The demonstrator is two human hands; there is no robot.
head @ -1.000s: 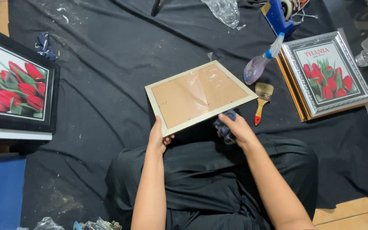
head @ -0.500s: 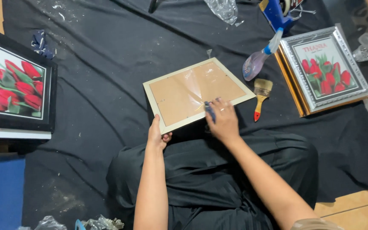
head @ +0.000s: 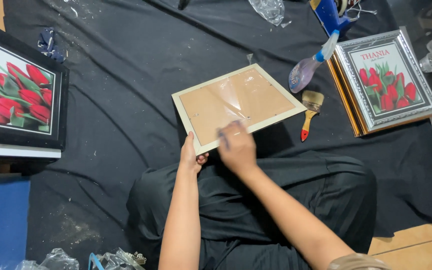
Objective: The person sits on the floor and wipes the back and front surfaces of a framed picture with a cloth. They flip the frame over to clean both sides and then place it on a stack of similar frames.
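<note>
Since the picture a second ago, the right hand [head: 237, 147] has come up off the near edge of the picture frame [head: 238, 106] and onto its brown backing, near the lower middle. A half second ago it sat about where it is now, and the frame itself has hardly shifted. It lies face down on the black cloth [head: 126, 100], tilted, just ahead of the person's lap. The left hand [head: 190, 156] holds as before: its fingers are clenched on the frame's near left corner, thumb on top.

The right hand's fingers are curled around something small and dark blue, perhaps a cloth or a tool. It is blurred by motion, and I cannot tell what it is.

A sheen on the backing looks like clear film, though the glare makes this unsure. To the right lie a spray bottle [head: 308, 67], a paintbrush [head: 310, 107] (red-tipped handle toward the person) and a stack of framed tulip prints [head: 383, 80]. A larger black-framed tulip picture [head: 18, 95] is cut off at the left edge.
</note>
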